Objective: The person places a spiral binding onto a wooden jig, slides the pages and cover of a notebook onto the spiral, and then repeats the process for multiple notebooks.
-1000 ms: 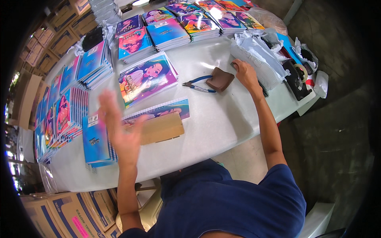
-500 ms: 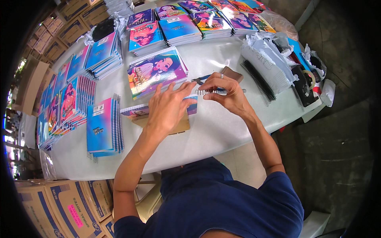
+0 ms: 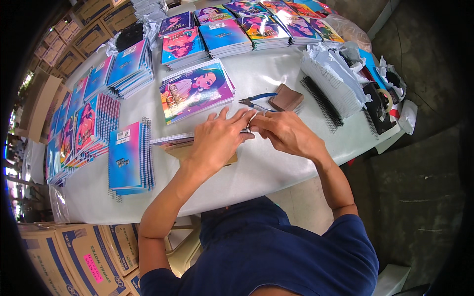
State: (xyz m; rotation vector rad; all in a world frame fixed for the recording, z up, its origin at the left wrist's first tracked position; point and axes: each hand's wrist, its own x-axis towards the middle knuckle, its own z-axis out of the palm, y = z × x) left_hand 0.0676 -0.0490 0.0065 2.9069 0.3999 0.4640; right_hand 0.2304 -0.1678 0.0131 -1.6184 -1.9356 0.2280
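Observation:
Both hands meet over a notebook [image 3: 170,140], which lies at the near middle of the table, largely covered by my left hand. My left hand [image 3: 217,138] grips the notebook's right end, thumb and fingers bent toward the binding edge. Close against it, my right hand [image 3: 291,133] pinches a dark wire spiral at that edge; only a scrap of the wire shows between the fingertips. Under the notebook a tan board [image 3: 180,152] sticks out. Just beyond my right hand lie blue-handled pliers [image 3: 259,97] and a brown block [image 3: 286,98].
Behind my hands sits a stack of colourful notebooks [image 3: 197,91]. More notebook piles stand left [image 3: 131,158] and along the back [image 3: 227,37]. At right lie wire spirals [image 3: 321,101], torn paper [image 3: 338,79] and a tape dispenser [image 3: 377,106]. Cardboard boxes [image 3: 84,256] stand lower left.
My right hand has moved left and down, bringing the wire spiral against the left hand's fingertips. The spiral is now mostly hidden, and the pliers and brown block show more fully.

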